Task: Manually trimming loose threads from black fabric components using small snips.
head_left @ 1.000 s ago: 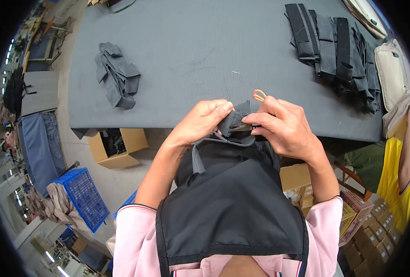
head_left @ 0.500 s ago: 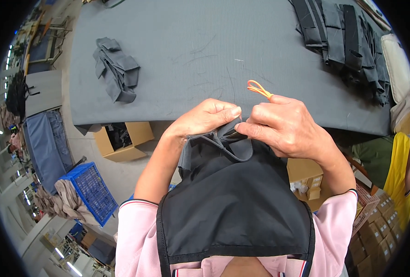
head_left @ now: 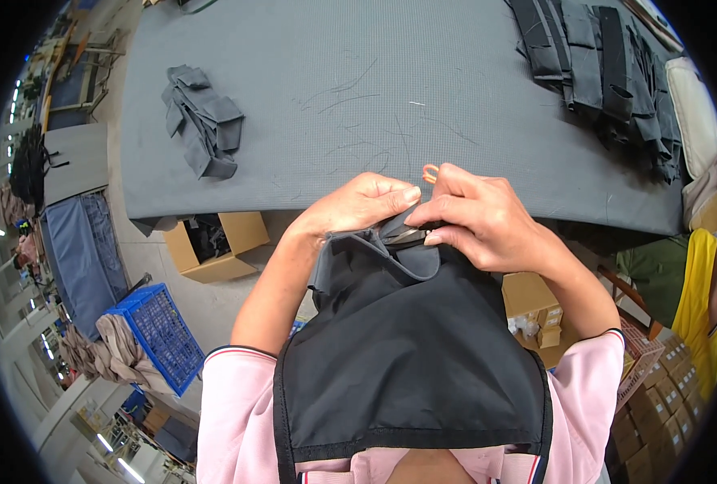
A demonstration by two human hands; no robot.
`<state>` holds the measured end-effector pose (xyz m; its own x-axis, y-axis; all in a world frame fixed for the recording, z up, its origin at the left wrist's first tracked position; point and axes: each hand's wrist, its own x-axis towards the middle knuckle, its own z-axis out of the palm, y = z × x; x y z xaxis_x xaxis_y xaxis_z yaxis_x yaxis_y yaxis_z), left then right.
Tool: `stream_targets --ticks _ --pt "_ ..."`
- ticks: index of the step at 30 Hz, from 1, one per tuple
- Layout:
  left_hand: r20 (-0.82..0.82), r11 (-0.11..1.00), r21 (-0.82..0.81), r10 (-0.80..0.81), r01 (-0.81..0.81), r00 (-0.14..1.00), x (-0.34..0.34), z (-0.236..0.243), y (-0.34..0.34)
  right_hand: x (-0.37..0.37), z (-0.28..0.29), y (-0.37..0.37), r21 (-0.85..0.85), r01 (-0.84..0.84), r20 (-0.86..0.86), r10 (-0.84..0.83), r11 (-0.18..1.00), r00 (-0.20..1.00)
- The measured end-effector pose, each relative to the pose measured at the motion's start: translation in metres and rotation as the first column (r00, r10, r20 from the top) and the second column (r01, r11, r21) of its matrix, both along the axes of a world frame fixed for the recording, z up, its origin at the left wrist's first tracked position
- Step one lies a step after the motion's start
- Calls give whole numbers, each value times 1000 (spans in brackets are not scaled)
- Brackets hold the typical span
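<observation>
At the table's front edge, my left hand (head_left: 366, 202) is closed, its thumb and fingers pinching a grey fabric strip (head_left: 350, 246). The strip loops down in front of my black apron (head_left: 415, 347). Close beside it, my right hand (head_left: 483, 218) is closed around what look like small thread snips (head_left: 409, 236). A bit of pale metal shows between the fingers, against the strip, and the rest of the tool is hidden. An orange cord loop (head_left: 429, 173) sticks out above the right hand's fingers.
A bundle of grey strips (head_left: 204, 125) lies on the left of the grey-covered table (head_left: 310, 48); more strips (head_left: 600, 73) are heaped at the right. Loose threads are scattered between them. An open cardboard box (head_left: 217, 246) and a blue crate (head_left: 161, 335) stand below left.
My right hand has turned and its fingers have shifted on the tool, so less of the orange loop shows and pale metal is visible. The left hand has barely moved.
</observation>
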<state>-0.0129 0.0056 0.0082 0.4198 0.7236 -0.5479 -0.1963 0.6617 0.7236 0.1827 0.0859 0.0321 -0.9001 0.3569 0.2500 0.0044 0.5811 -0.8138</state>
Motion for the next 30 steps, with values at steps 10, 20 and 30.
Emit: stream_targets --ticks 10,20,30 --pt "-28 999 14 -52 52 998 -6 -1 2 10 6 -7 -41 117 53 -115 992 992" --pt "-59 998 -39 40 -42 997 3 3 -1 2 9 -11 294 60 -33 -53 954 998" --pt "-46 1000 15 23 -22 999 3 -6 -4 4 6 -14 315 10 -7 -8 949 1000"
